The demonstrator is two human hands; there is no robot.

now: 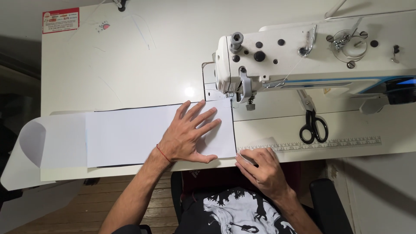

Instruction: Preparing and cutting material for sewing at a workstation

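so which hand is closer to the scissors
Right. The right hand pinches the white sheet's near corner by the ruler, just below-left of the scissors. The left hand lies flat on the sheet, farther left.

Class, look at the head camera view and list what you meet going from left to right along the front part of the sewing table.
Curled end of white fabric → left hand flat on the white fabric panel → right hand at the table edge → black scissors → far end of the clear ruler.
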